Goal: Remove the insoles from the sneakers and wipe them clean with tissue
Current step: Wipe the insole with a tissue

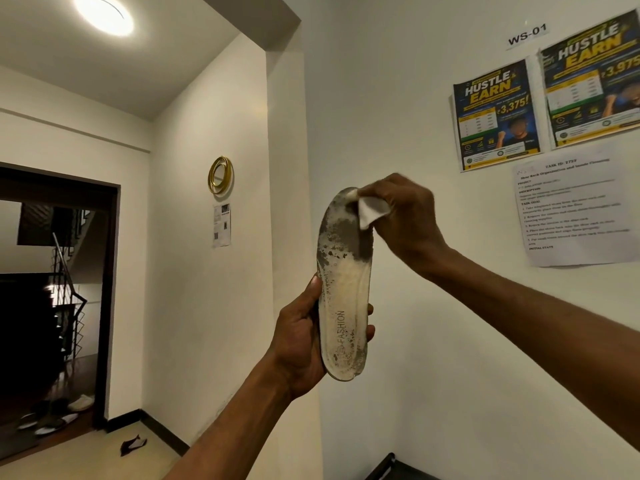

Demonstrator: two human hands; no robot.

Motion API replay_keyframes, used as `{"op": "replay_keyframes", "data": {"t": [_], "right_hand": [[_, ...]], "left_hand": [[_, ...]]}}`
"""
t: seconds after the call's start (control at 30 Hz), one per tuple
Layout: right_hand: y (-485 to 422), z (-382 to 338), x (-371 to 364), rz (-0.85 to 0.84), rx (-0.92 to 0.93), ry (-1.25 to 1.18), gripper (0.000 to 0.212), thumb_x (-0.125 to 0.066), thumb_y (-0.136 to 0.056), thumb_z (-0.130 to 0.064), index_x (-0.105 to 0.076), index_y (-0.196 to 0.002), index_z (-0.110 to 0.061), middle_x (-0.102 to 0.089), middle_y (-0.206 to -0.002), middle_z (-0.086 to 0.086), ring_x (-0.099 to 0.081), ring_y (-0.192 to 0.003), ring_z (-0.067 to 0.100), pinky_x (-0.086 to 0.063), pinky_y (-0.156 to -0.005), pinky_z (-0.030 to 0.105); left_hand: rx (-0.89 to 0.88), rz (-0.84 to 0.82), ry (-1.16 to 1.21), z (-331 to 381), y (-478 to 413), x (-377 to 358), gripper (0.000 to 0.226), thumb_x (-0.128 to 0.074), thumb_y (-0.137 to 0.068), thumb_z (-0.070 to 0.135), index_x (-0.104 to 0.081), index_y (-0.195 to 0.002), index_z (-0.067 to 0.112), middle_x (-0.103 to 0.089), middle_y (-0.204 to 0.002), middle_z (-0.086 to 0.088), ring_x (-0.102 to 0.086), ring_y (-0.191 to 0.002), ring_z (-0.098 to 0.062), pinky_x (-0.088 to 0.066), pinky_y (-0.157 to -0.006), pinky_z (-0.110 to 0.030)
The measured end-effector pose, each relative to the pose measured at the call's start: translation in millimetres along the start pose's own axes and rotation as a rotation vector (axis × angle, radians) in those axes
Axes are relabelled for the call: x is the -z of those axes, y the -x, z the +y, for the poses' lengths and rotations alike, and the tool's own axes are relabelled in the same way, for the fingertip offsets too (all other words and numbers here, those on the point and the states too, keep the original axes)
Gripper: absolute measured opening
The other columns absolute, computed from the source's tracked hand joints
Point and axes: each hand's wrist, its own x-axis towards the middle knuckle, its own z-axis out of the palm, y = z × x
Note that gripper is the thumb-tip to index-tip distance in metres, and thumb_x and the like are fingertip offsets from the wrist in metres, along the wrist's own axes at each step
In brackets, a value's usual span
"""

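Gripping insole (346,299) heel upright in left hand (301,341), right hand (405,216) grip pinching tissue (370,211) against toe edge, wall (450,358) behind

Two hands: left hand (301,341), right hand (405,216). One insole (344,289), in the left hand. One tissue (370,209), in the right hand. Two posters (497,114) (592,81), above the right hand. One mirror (220,175), left of both hands. One lamp (104,13), above both hands.

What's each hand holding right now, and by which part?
The left hand grips the insole round its heel end, beside the FASHION print. The right hand pinches a bunched tissue against the insole's toe end.
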Motion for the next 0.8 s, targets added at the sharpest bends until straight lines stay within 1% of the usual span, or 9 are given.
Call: {"op": "replay_keyframes", "data": {"t": [0.07,0.17,0.3,0.43,0.53,0.57,0.67,0.7,0.8], "right_hand": [[-4,0,2,0.023,-0.023,-0.012,0.03,-0.084,-0.074,-0.007,-0.075,-0.103,-0.007,-0.07,-0.097,0.011,-0.064,-0.085,0.017,-0.056,-0.069,0.027],[-2,-6,-5,-0.071,0.052,-0.001,0.036,-0.085,-0.072,-0.004,-0.074,-0.106,-0.004,-0.07,-0.099,0.013,-0.065,-0.087,0.019,-0.057,-0.07,0.026],[-9,-6,-4,0.009,-0.016,-0.041,0.031,-0.086,-0.073,-0.009,-0.075,-0.102,-0.007,-0.07,-0.096,0.009,-0.064,-0.084,0.016,-0.055,-0.068,0.022],[3,-15,-16,-0.175,0.131,-0.086,0.038,-0.087,-0.068,0.0,-0.076,-0.104,-0.003,-0.071,-0.104,0.014,-0.069,-0.091,0.025,-0.058,-0.075,0.029],[-1,-14,-12,-0.05,-0.011,-0.155,0.034,-0.087,-0.07,-0.004,-0.076,-0.102,-0.007,-0.072,-0.1,0.009,-0.069,-0.088,0.019,-0.053,-0.075,0.013],[0,-16,-12,-0.055,-0.001,-0.156,0.033,-0.087,-0.071,-0.005,-0.076,-0.102,-0.008,-0.072,-0.1,0.009,-0.069,-0.087,0.018,-0.052,-0.074,0.01],[15,-24,-24,-0.228,0.162,-0.142,0.032,-0.086,-0.073,-0.002,-0.076,-0.103,-0.007,-0.072,-0.103,0.011,-0.069,-0.088,0.021,-0.056,-0.072,0.024],[17,-25,-26,-0.236,0.158,-0.149,0.032,-0.086,-0.072,-0.002,-0.076,-0.103,-0.007,-0.072,-0.103,0.011,-0.07,-0.087,0.022,-0.057,-0.071,0.026],[14,-22,-24,-0.107,0.012,-0.181,0.034,-0.088,-0.069,-0.002,-0.077,-0.1,-0.007,-0.073,-0.101,0.009,-0.07,-0.086,0.02,-0.057,-0.071,0.024]], "left_hand": [[0.005,-0.002,-0.002,-1,0,-1,0.061,-0.043,-0.098,0.053,-0.063,-0.135,0.009,-0.062,-0.119,-0.026,-0.063,-0.099,-0.037,-0.057,-0.085,-0.047],[0.009,0.0,-0.006,-2,-2,2,0.061,-0.043,-0.099,0.053,-0.063,-0.135,0.009,-0.062,-0.12,-0.026,-0.063,-0.1,-0.037,-0.058,-0.084,-0.046],[-0.003,0.002,-0.009,-3,-2,2,0.057,-0.042,-0.1,0.052,-0.067,-0.131,0.012,-0.063,-0.118,-0.026,-0.063,-0.101,-0.037,-0.055,-0.088,-0.049],[-0.023,0.013,-0.021,-3,-3,5,0.053,-0.042,-0.102,0.05,-0.064,-0.134,0.014,-0.064,-0.121,-0.026,-0.063,-0.106,-0.038,-0.051,-0.095,-0.053],[-0.02,0.016,-0.021,-2,-4,6,0.055,-0.042,-0.102,0.051,-0.062,-0.137,0.013,-0.062,-0.124,-0.026,-0.061,-0.107,-0.039,-0.052,-0.094,-0.052],[-0.018,0.015,-0.021,-2,-5,7,0.056,-0.042,-0.101,0.051,-0.062,-0.136,0.013,-0.062,-0.124,-0.026,-0.061,-0.107,-0.038,-0.051,-0.095,-0.052],[-0.03,0.022,-0.006,-2,-7,8,0.055,-0.041,-0.102,0.05,-0.068,-0.129,0.01,-0.065,-0.122,-0.024,-0.062,-0.107,-0.037,-0.047,-0.101,-0.054],[-0.036,0.025,-0.001,-1,-8,8,0.055,-0.041,-0.102,0.05,-0.069,-0.128,0.01,-0.065,-0.122,-0.023,-0.062,-0.107,-0.037,-0.045,-0.103,-0.055],[-0.041,0.022,-0.003,1,-11,8,0.056,-0.042,-0.102,0.051,-0.065,-0.133,0.011,-0.065,-0.122,-0.023,-0.062,-0.107,-0.036,-0.045,-0.103,-0.054]]}}
